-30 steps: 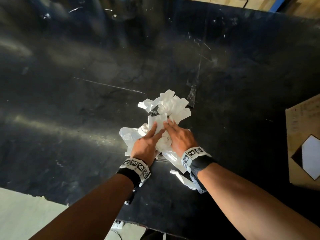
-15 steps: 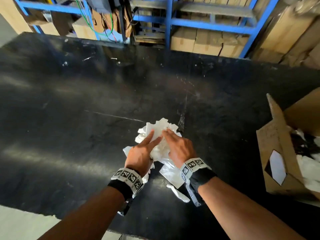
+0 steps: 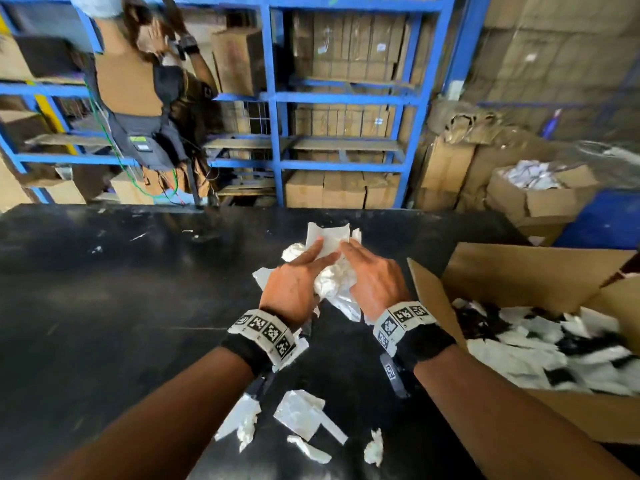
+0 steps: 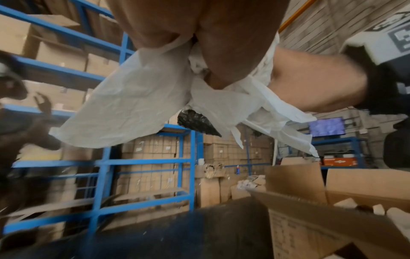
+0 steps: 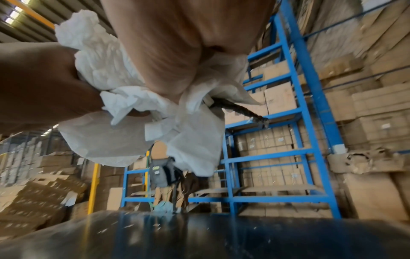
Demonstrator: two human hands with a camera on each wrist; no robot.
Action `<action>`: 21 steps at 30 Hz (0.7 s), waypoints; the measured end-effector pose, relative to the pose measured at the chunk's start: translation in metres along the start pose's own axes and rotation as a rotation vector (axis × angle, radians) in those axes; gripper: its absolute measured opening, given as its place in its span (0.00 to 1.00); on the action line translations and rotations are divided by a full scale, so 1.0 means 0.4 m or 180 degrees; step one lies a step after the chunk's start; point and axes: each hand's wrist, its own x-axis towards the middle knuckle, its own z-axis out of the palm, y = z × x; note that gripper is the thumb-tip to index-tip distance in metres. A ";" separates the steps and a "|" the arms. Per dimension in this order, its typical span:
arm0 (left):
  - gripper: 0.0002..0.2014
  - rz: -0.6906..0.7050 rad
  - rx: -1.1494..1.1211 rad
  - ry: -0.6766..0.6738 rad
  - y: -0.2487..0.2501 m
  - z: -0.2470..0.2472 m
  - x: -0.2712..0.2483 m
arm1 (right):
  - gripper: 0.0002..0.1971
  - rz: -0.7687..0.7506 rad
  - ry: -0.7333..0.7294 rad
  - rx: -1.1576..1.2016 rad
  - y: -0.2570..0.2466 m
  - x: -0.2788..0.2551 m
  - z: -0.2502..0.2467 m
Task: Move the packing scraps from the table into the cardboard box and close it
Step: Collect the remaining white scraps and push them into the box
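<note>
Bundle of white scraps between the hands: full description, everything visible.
The bundle of white scraps is crumpled thin sheet, paper or film, I cannot tell which. It is held off the black table, pressed between the left hand and right hand, whose fingers lie over its top. Loose flaps hang below it, and a dark crinkled piece pokes out underneath. It sits left of the open cardboard box, not yet over it.

Box (image 3: 519,271) cut off by right edge in head view. Scraps (image 3: 332,282) partly hidden between left hand (image 3: 294,289) and right hand (image 3: 377,282). Fingertips hidden behind scraps in wrist views. Shelves (image 3: 346,98) blurred.
</note>
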 end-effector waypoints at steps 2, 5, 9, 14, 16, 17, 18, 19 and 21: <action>0.37 0.0209 -0.0023 0.0043 0.089 0.007 0.060 | 0.36 0.0110 0.0153 -0.0025 0.069 -0.006 -0.077; 0.35 0.0471 -0.0117 0.0041 0.231 0.051 0.141 | 0.36 0.0360 0.0214 -0.0164 0.195 -0.030 -0.180; 0.30 0.0753 -0.0223 -0.0016 0.434 0.149 0.233 | 0.37 0.0641 0.0261 -0.0247 0.390 -0.086 -0.281; 0.28 0.1000 -0.0367 -0.0246 0.671 0.315 0.321 | 0.33 0.0830 0.0338 -0.0318 0.674 -0.158 -0.349; 0.27 0.0958 -0.0637 -0.0378 0.749 0.389 0.347 | 0.32 0.0888 0.0267 -0.0327 0.792 -0.178 -0.354; 0.27 0.0944 -0.0756 -0.0442 0.782 0.425 0.359 | 0.32 0.0951 0.0173 -0.0351 0.851 -0.183 -0.347; 0.27 0.0964 -0.0818 -0.0494 0.810 0.465 0.371 | 0.32 0.0988 0.0088 -0.0328 0.910 -0.187 -0.335; 0.26 0.0989 -0.0809 -0.0574 0.832 0.509 0.383 | 0.30 0.1024 -0.0028 -0.0256 0.962 -0.191 -0.322; 0.25 0.1123 -0.0682 -0.0688 0.857 0.603 0.399 | 0.25 0.1001 -0.0250 -0.0228 1.046 -0.196 -0.298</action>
